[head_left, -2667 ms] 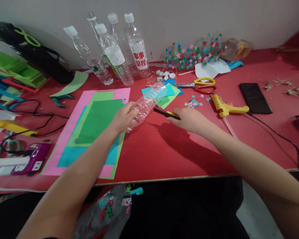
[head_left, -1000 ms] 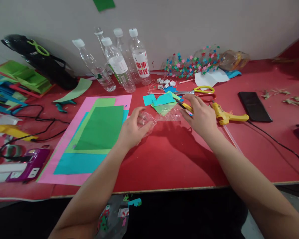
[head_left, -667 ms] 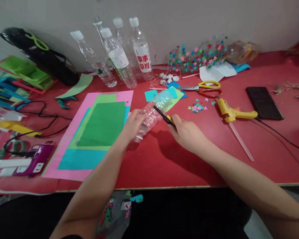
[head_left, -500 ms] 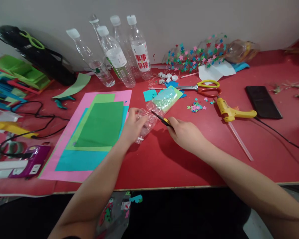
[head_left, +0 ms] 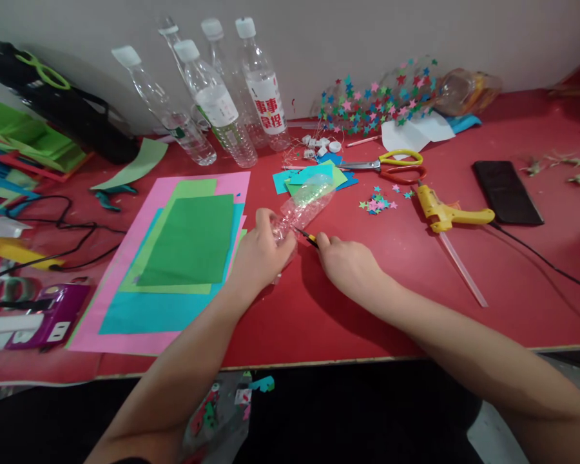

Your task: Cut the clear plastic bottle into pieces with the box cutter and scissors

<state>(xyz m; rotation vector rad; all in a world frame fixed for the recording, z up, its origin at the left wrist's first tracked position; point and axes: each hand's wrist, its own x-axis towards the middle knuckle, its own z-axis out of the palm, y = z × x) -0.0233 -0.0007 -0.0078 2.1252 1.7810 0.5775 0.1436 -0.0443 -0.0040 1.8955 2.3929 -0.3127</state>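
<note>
A clear plastic bottle [head_left: 308, 198] lies on its side on the red table, pointing away to the right. My left hand [head_left: 265, 251] is closed around its near part. In my right hand [head_left: 345, 261] is a utility knife [head_left: 311, 239] with a yellow and black handle, its blade tip at the bottle's side by my left fingers. Whether the blade has gone through the plastic cannot be made out. Under the bottle's far end lie blue and green paper pieces [head_left: 283, 182]. Scissors [head_left: 391, 165] with yellow and red handles rest beyond them.
Several upright bottles [head_left: 217, 109] stand by the wall. A star-covered bottle [head_left: 377, 96] lies at the back. Coloured sheets [head_left: 188, 241] spread on the left. Star cutouts [head_left: 377, 203], a yellow glue gun [head_left: 452, 212] and a phone [head_left: 507, 192] sit on the right.
The knife and right hand have shifted slightly left and down along the bottle, and the blade lies closer to my left fingers. The bottle has turned a little. The view has shifted slightly.
</note>
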